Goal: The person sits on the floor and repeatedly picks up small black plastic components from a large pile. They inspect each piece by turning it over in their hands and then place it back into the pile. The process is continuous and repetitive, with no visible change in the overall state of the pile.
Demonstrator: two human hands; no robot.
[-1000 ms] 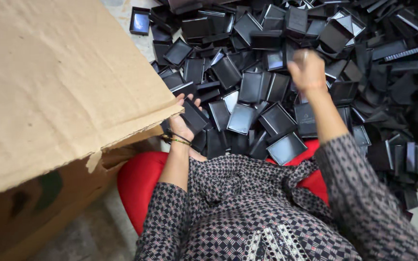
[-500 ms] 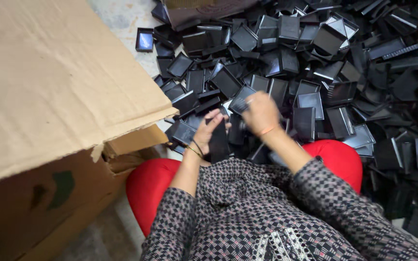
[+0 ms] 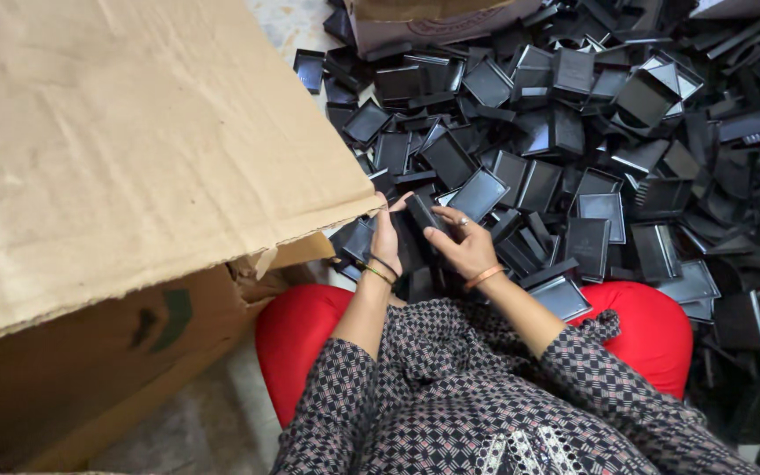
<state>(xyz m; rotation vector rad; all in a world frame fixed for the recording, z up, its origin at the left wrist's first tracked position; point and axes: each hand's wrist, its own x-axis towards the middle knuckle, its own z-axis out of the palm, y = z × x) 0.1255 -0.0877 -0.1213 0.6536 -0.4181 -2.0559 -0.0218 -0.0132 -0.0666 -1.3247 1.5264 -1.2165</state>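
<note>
A big cardboard box (image 3: 116, 176) fills the left side of the view. Its open flap stands up toward the camera and its torn lower edge ends just beside the hands. On the right, a wide heap of black plastic trays (image 3: 591, 149) covers the floor. The trays are flat and square with low rims, and they lie in all directions, some face up and some tilted on others. At the top edge, a brown bag or box (image 3: 433, 22) rests on the heap; I cannot tell which it is.

At the bottom, the person sits with red trousers (image 3: 653, 330) and a dark patterned top (image 3: 450, 405) with long sleeves. A strip of bare grey floor (image 3: 195, 422) shows between the box and the left knee.

Both hands meet in the middle, in front of the knees and at the near edge of the heap. The left hand (image 3: 386, 242) is raised with the fingers upright, and it touches the left side of one black tray (image 3: 421, 214). The right hand (image 3: 461, 242) is closed around the same tray from the right, with the thumb over it. So the tray is held between the two hands, tilted, just above the heap. The left wrist carries thin dark bangles (image 3: 382, 268), the right wrist has an orange bangle (image 3: 483, 278), and a small ring (image 3: 464, 222) is on a right finger.
</note>
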